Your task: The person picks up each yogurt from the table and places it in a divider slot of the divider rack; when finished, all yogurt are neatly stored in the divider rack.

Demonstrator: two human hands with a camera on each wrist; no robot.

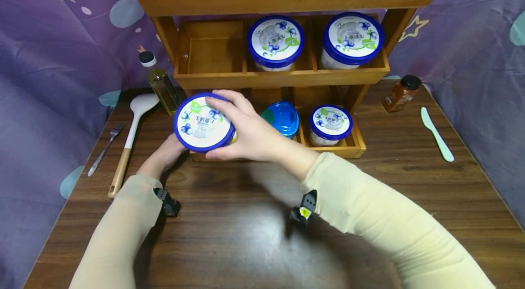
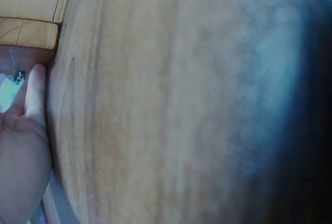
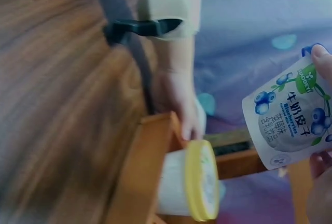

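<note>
Nearest the camera, two pale yellow sleeves (image 1: 369,216) reached over the dark, wood-grained counter (image 1: 246,234), each wrist wearing a black strap. The right hand (image 1: 250,131) gripped a round blueberry yogurt tub (image 1: 203,121) from its right side, fingers curled over the blue rim and thumb under the near edge, so the white, blueberry-printed lid lay to the left of the palm, tilted toward the camera. The left hand (image 1: 166,154) sat below and left of the tub, at the front left corner of the wooden rack (image 1: 287,80); whether its grip was clenched on anything could not be told, though the right wrist view showed its fingers (image 3: 189,123) against the rack's corner beside a yellow-lidded cup (image 3: 199,180) lying in the bottom tier. Further along that tier sat a blue-lidded container (image 1: 282,118) and a smaller blueberry tub (image 1: 330,124). The middle tier held two more blue-rimmed tubs (image 1: 275,42) side by side, its left compartment bare wood. Left of the rack lay a metal fork (image 1: 104,150), a white spoon with a wooden handle (image 1: 130,136) and an oil bottle (image 1: 161,83); to the right, a brown spice jar (image 1: 402,93) and a mint-green plastic knife (image 1: 436,134). Purple starred cloth (image 1: 49,52) hung behind.
</note>
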